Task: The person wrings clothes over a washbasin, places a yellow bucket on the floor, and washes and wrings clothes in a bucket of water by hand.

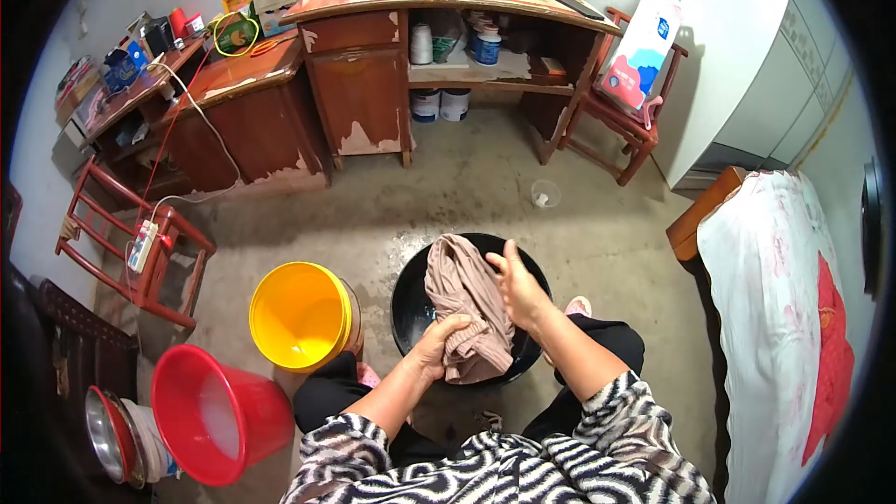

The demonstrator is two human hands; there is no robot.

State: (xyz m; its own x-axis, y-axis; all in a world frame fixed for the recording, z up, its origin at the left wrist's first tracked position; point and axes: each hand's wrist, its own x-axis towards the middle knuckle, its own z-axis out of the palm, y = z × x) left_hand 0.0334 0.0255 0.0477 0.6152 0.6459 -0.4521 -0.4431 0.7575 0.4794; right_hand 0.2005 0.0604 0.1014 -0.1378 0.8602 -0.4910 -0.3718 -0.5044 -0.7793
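A dusty-pink, finely ribbed garment (462,285) hangs bunched over a round black basin (403,303) on the floor between my feet. My left hand (437,343) is closed on the lower left part of the cloth, thumb lying over it. At the garment's right edge is my right hand (520,291), its fingers apart and pointing up and left, gripping nothing. The basin's middle is hidden behind the cloth.
Left of the basin stand a yellow bucket (291,315) and a red bucket (219,415) with cloudy liquid. A small clear tub (546,194) lies ahead on the floor. A wooden chair (173,261) carries a power strip (142,247); a bed (761,271) is at right.
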